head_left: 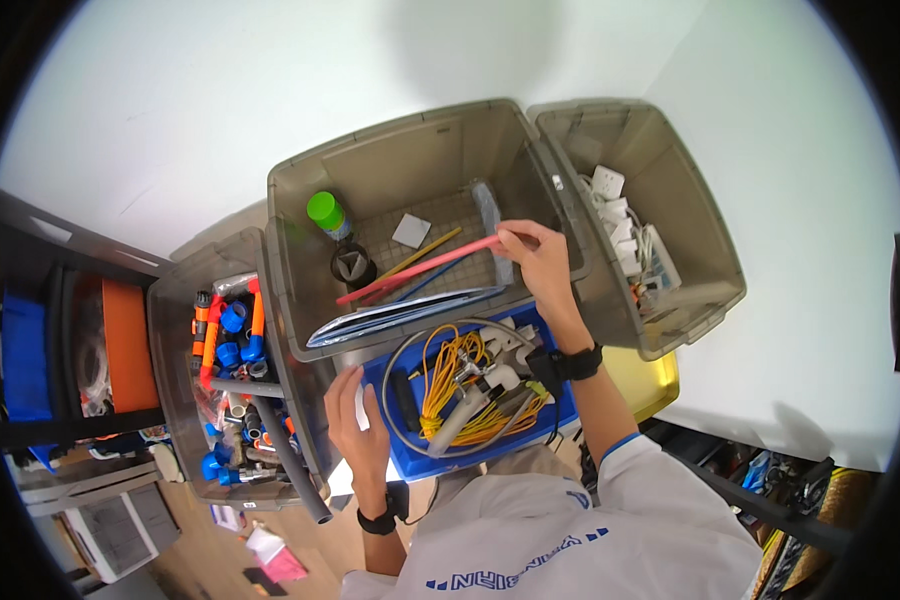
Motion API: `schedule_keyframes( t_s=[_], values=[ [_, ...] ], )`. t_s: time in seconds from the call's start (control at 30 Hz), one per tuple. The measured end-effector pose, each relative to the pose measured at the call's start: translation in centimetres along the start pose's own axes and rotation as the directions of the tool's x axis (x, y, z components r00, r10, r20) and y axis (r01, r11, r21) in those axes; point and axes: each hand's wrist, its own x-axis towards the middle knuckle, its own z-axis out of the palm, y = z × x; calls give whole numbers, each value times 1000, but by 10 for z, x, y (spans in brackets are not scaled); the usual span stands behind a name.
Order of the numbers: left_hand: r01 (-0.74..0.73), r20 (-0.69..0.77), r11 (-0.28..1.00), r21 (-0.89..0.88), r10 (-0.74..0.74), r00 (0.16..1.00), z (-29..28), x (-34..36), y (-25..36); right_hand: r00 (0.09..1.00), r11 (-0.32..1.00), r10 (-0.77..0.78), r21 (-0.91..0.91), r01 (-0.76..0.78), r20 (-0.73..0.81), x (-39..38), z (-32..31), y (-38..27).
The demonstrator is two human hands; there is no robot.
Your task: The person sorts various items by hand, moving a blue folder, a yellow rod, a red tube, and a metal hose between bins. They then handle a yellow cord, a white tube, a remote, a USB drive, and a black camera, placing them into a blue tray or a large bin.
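My right hand point(535, 262) pinches one end of a long, thin pink-red stick point(420, 268), which slants across the middle grey bin point(370, 160). Beneath the stick lie a yellow stick point(438, 246), a blue stick point(440, 277) and flat blue-edged folders or sheets point(400, 315). A green-capped bottle point(327, 212), a black cup point(354, 266), a pale square point(411, 231) and a clear plastic packet point(488, 212) are also inside. My left hand point(355, 430) hovers by the bin's near left corner, fingers apart; a white patch shows between thumb and fingers, and I cannot tell what it is.
A blue tray point(407, 462) close to me holds yellow cord point(450, 375) and a showerhead-like metal piece with hose. The left bin point(175, 400) contains pipe fittings; the right bin point(705, 240) holds white plugs and sockets point(615, 210). A grey pipe point(292, 455) sticks out of the left bin.
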Motion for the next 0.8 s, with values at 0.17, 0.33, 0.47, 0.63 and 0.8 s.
schedule_keyframes(
  t_s=[0.17, 0.33, 0.47, 0.63, 0.8],
  values=[
    [15, 53, 1000, 14, -16, 998, 1, -26, -6, 999, 999, 21, -32, -19, 33, 14, 20, 23],
    [61, 120, 998, 15, -63, 991, 2, -42, -7, 988, 931, -150, -331, 155, 42, 12, 29, 23],
    [77, 138, 997, 8, -78, 987, -1, -51, -10, 982, 905, -184, -381, 189, 50, -5, 16, 7],
    [69, 154, 997, 38, -74, 985, -8, -64, -22, 961, 932, -274, -237, 275, 38, -55, -1, -23],
    [84, 274, 989, 120, -114, 955, -10, -90, -47, 973, 944, -231, -237, 231, 25, -118, -31, -46]
  ],
)
